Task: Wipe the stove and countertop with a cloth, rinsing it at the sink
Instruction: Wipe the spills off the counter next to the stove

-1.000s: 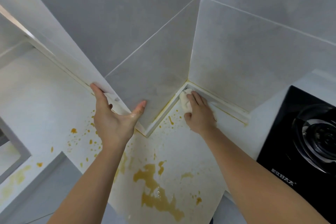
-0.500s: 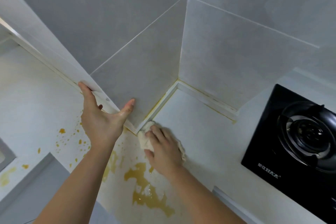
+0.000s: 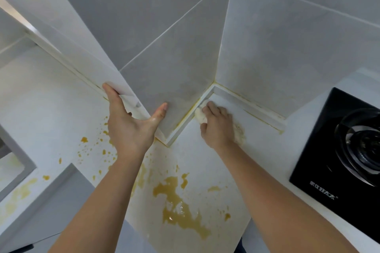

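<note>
Back up into the corner goes the right hand (image 3: 218, 127) since a moment ago. Left hand (image 3: 131, 125) spreads flat against the wall edge; the right presses the bunched cloth (image 3: 200, 116) onto the desk (image 3: 205, 160). Better: firm, overlapping strokes, then the puddle (image 3: 181, 207).

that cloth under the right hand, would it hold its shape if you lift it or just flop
Probably flop: the cloth is bunched in soft lumps under the right hand, so it looks limp. It is likely damp and a bit heavy for its size, having wiped near the yellow spill. Pushed, it should drag rather than slide freely.
</note>
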Tool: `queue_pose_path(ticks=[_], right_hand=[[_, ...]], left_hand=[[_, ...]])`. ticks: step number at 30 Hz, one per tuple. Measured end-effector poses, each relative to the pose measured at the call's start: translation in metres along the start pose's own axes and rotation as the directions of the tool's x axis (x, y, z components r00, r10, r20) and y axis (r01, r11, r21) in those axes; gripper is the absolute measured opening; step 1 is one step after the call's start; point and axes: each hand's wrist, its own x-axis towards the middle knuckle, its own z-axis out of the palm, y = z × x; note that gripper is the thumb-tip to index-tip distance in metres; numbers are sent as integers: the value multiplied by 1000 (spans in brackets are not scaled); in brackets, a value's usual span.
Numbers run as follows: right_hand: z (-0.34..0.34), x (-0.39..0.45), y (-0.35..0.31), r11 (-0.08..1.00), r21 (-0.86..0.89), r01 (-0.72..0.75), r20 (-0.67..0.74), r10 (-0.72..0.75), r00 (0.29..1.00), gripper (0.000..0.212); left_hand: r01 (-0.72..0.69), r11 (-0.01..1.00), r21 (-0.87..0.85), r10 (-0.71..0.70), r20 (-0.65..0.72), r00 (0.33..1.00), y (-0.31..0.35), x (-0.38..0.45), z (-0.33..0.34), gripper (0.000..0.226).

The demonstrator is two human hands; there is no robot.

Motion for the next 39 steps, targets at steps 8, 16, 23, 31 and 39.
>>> queue_pose_path(ticks=[8,16,23,31,39], right_hand=[[14,-55,-10,911,59,409,-25,-408,913,43],[6,-39,9,873,4,487,-2,-487,873,43],[20,-56,-21,964,95,250,-72,-244,967,45],[21,-89,-46,852,149,502,-12,-506,862,44],[1,-44,37,992,123,36,-114,-22,993,52]], left_hand=[[-2,1000,28,3,-13,1000,-3,-2,2,132],[-12,999,40,13,-11,1000,0,2,5,133],[-2,1000,16,2,-1,1000,-3,2,8,141],[3,999,36,-2,-22,1000,-14,1,0,137],[-87,983,-160,85,-16,996,-23,-109,38,92]])
